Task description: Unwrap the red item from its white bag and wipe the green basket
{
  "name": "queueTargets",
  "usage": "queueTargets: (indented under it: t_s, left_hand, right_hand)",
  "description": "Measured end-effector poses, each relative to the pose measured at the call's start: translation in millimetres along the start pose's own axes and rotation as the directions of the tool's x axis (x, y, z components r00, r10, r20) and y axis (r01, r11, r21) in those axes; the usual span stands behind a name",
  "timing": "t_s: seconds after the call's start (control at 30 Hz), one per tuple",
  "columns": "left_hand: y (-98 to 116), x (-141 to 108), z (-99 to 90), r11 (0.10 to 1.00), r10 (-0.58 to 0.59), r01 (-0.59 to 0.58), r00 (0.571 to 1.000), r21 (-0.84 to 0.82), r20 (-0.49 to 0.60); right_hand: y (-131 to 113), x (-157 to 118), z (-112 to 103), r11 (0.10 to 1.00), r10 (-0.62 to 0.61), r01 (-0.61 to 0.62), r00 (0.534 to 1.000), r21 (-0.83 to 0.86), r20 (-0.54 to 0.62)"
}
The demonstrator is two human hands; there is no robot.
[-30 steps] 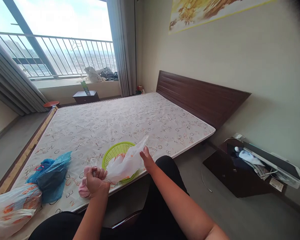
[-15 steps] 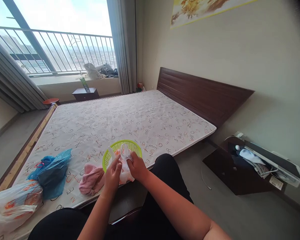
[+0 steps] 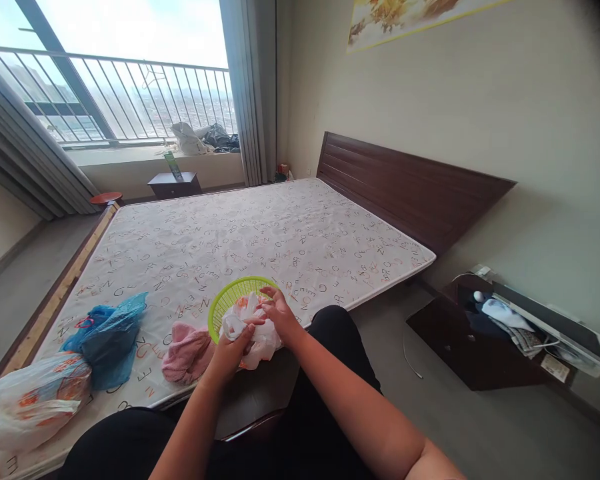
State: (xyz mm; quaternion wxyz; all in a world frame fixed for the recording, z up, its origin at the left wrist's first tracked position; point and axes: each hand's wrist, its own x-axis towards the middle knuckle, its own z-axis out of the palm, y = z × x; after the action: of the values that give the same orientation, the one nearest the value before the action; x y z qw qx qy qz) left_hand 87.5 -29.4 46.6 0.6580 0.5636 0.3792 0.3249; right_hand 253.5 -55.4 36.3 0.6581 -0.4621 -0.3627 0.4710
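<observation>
I am looking down and both hands are squeezing one crumpled white plastic bag (image 3: 253,333). My left hand (image 3: 233,350) is gripping its near side, fingers curled tight around it. My right hand (image 3: 279,315) is pinching its far side. The bag is sitting at the near edge of the mattress (image 3: 260,233), partly over a green basket (image 3: 227,303). I cannot tell what is inside the basket, because the bag is covering it. Just left of it, a pink cloth (image 3: 186,353) is lying in a heap. Farther left, a blue bag (image 3: 107,337) is bulging, and a white printed bag (image 3: 27,403) is lying beside it. Far off, more bags (image 3: 200,138) are sitting on the window ledge.
</observation>
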Motion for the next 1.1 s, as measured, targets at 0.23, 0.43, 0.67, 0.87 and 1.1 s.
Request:
queueTargets:
  t_s: [0.23,0.43,0.67,0.87,1.1]
  left_hand:
    - [-10,1,4.2,0.980,-0.104,0.122,0.988,-0.160,0.115]
    - [-13,14,1.3,0.942,-0.142,0.095,0.982,-0.323,-0.126]
    - [-7,12,2.7,0.922,-0.114,0.023,0.970,-0.386,-0.214]
    - [-3,6,-9.9,0.963,-0.109,0.078,0.988,-0.257,-0.109]
    - [5,2,-16.5,0.996,-0.070,0.069,0.997,-0.057,-0.029]
  right_hand:
    - [-17,18,-8,0.981,0.179,-0.168,0.976,-0.093,0.126]
    - [-18,-7,12,0.967,-0.030,0.023,0.999,-0.253,-0.025]
    - [-9,-28,14,0.663,-0.364,0.520,0.852,-0.538,0.375]
    - [4,-26,11,0.661,-0.344,0.538,0.837,-0.523,0.426]
    - [2,-24,10,0.745,-0.386,0.422,0.904,-0.516,0.181]
